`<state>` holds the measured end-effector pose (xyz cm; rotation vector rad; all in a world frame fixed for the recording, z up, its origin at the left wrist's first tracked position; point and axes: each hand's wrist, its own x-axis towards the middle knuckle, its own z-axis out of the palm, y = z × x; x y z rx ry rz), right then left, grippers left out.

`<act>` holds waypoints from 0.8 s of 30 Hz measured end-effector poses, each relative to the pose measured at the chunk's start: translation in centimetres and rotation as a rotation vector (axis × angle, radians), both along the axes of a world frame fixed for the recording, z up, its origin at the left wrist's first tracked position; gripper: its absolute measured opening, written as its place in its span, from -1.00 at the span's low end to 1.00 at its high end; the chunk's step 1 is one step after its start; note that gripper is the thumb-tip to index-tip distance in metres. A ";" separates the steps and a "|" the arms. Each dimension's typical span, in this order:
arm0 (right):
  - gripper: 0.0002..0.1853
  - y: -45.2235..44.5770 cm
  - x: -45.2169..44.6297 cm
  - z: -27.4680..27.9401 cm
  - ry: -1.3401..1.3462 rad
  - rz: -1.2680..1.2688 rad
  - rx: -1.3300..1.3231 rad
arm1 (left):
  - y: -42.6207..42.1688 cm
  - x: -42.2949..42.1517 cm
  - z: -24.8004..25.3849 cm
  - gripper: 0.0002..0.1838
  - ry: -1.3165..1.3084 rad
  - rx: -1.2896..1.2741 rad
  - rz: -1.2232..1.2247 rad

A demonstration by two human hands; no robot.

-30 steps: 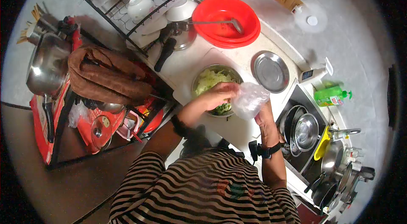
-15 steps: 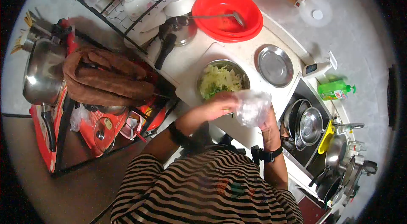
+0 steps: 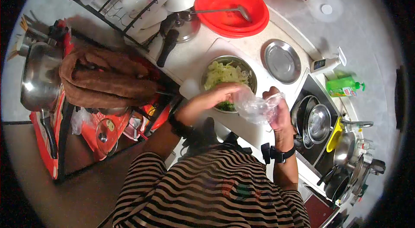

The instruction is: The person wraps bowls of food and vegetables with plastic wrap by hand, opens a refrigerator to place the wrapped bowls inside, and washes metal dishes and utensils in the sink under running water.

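A crumpled clear plastic bag [image 3: 256, 106] stretches between my two hands, over the front right edge of a metal bowl [image 3: 253, 77]. My right hand [image 3: 280, 115] is closed on the bag's right side. At its left side is my left hand [image 3: 225, 93], with fingers closed against the plastic; the fingertips are partly blurred and covered by it. Inside the bowl lies chopped pale-green vegetable [image 3: 225, 74], with darker green bits [image 3: 225, 106] near the front. The bowl stands on a white cutting board [image 3: 218, 47], and my left hand hides part of its front rim.
Behind the bowl are red basins [image 3: 212, 7] with a ladle [image 3: 244, 13], and a lidded pot [image 3: 183, 29]. A metal plate [image 3: 282, 61] lies to the right, near the sink [image 3: 309, 85] holding pans. A brown towel [image 3: 108, 79] and a dish rack [image 3: 129, 25] are at left.
My right hand has moved slightly right and up, its fingers now showing above the bag. The plastic is pulled longer between my hands. The whole view has shifted a little.
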<state>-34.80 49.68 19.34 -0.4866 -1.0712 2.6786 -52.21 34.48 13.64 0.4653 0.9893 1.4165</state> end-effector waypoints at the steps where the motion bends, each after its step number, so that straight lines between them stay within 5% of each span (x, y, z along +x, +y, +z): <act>1: -0.83 -0.1 0.0 0.1 -0.082 0.049 0.149 | 0.3 0.0 1.2 -0.58 0.290 0.051 0.043; 5: -0.89 -1.9 -1.9 2.1 -0.315 -0.022 0.788 | 1.9 0.8 4.2 -0.46 0.502 0.270 0.103; 6: -0.90 -1.9 -2.2 1.5 -0.336 -0.116 1.039 | 1.7 0.9 5.2 -0.43 0.407 0.207 -0.063; 9: -0.88 -1.4 -2.3 1.7 -0.393 -0.252 1.245 | 1.4 1.3 4.6 -0.53 0.465 0.198 -0.206; 12: -0.86 -0.5 -1.5 0.6 -0.347 -0.110 0.947 | 0.1 0.5 4.6 -0.63 0.540 0.039 -0.358; 16: -0.81 -1.2 -0.2 2.3 -0.435 0.169 0.607 | -1.8 0.2 5.9 -0.85 0.141 0.155 0.073; 17: -0.75 -1.7 0.2 2.5 -0.469 0.214 0.519 | -2.1 0.5 6.3 -0.85 0.059 0.013 0.292; 18: -0.47 -0.9 1.9 -1.7 -0.492 0.218 0.579 | -2.2 -0.1 5.9 -0.84 -0.048 0.049 0.364; 21: -0.39 -0.4 2.4 -2.1 0.066 0.232 -0.084 | -3.4 -1.0 5.7 -0.80 -0.281 0.104 0.458; 24: -0.49 -0.6 0.8 0.9 0.114 -0.131 -0.366 | -5.5 -1.6 4.8 -0.80 -0.207 0.096 0.367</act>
